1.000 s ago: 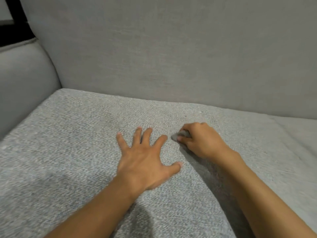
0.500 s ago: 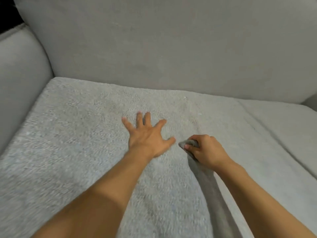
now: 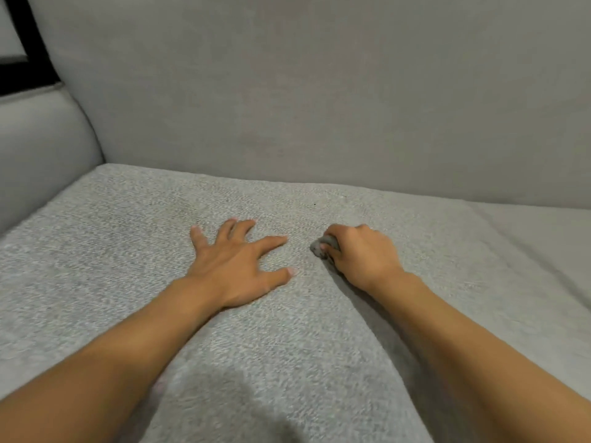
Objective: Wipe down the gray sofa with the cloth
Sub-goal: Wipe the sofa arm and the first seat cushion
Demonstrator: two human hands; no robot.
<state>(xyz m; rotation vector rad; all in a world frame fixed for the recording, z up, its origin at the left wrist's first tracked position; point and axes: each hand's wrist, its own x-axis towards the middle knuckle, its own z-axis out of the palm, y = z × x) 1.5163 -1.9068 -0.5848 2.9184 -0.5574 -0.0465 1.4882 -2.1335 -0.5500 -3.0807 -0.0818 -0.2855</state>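
The gray sofa's seat cushion fills the lower part of the view, with a coarse woven texture. My left hand lies flat on it near the middle, fingers spread. Just to its right, my right hand is curled round a small bunched gray cloth, which pokes out at my fingertips and rests on the cushion. Most of the cloth is hidden inside my fist.
The smooth gray backrest rises behind the seat. A padded armrest stands at the left, with a dark frame above it. A second seat cushion begins at the right.
My right hand has carried the cloth forward on the cushion, away from me. My left hand stays flat beside it. The view has tilted, showing the dark frame at the upper left again.
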